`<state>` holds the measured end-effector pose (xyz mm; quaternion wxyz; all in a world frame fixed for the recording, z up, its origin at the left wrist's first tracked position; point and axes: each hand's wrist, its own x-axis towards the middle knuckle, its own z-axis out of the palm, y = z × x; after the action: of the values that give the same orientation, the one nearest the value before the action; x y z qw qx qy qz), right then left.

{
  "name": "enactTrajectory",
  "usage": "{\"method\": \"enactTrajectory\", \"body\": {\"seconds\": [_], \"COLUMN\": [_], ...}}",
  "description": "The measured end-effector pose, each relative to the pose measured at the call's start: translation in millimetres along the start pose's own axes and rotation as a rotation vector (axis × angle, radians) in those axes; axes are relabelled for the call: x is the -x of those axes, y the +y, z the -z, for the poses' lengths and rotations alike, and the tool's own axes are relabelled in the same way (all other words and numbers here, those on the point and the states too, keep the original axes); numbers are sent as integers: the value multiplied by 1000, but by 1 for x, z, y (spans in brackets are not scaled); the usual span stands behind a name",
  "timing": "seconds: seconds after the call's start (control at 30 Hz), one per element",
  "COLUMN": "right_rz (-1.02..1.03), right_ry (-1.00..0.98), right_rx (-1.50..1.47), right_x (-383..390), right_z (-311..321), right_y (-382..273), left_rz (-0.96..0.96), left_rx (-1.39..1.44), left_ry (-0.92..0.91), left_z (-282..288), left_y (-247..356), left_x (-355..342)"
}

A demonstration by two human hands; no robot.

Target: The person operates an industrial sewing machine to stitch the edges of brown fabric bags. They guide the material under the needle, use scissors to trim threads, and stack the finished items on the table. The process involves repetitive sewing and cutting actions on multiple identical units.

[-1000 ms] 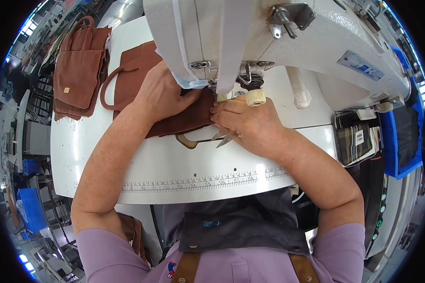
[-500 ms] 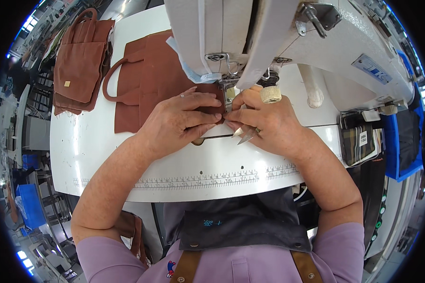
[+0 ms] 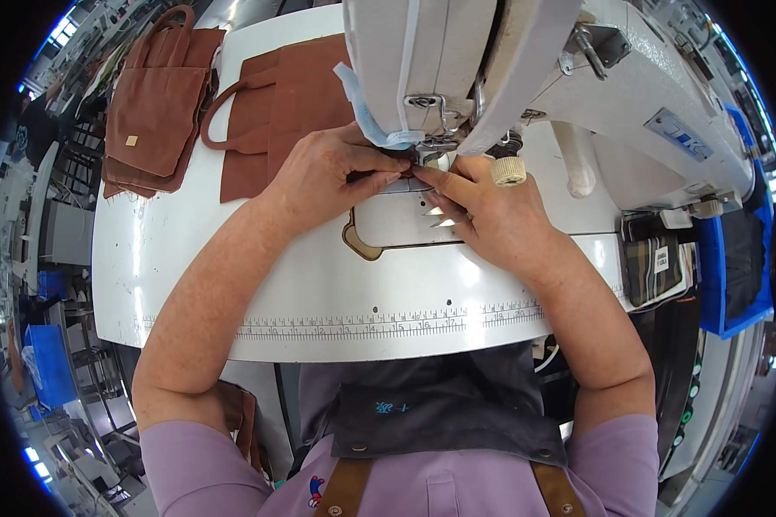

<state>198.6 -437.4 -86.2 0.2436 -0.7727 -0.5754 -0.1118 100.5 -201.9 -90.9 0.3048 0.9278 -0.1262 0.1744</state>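
Observation:
A brown bag panel with a looped handle [image 3: 286, 108] lies flat left of the sewing machine head [image 3: 422, 65], its near edge running under the presser foot [image 3: 429, 158]. My left hand [image 3: 323, 172] is closed, thumb and fingertips pinching that edge just left of the foot. On the other side, my right hand [image 3: 502, 202] presses thumb and forefinger at the same edge. Small metal thread snips [image 3: 441, 213] are tucked in my right hand, blades poking out below the fingers. The needle and the stitch line are hidden.
A stack of brown bag pieces [image 3: 159, 108] sits at the far left of the white table [image 3: 190, 284]. A ruler strip [image 3: 379, 327] runs along the near edge. Right of the machine are folded plaid cloth [image 3: 651, 263] and a blue bin [image 3: 733, 284].
The brown panel has slid away from me past the presser foot, and both hands have moved with it. More of the machine bed now shows in front of them.

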Motion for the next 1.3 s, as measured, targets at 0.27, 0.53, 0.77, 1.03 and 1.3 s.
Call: {"method": "enactTrajectory", "body": {"seconds": [0.27,0.53,0.77,1.03,1.3], "right_rz": [-31,-22,-9,7,8], "right_ry": [-18,6,-20,-12,-8], "right_rx": [-48,-109,-1,41,45], "right_x": [-1,0,3,3,3], "right_z": [0,1,-8,-15,-16], "right_y": [0,2,5,10,9], "left_rz": [17,-9,-115,38,109], "left_rx": [-80,-299,-328,-201,-265], "left_ry": [17,-1,-73,-92,-49], "left_z": [1,-4,7,-2,-16], "left_y": [11,30,29,33,50], "left_x": [4,16,10,10,18]}}
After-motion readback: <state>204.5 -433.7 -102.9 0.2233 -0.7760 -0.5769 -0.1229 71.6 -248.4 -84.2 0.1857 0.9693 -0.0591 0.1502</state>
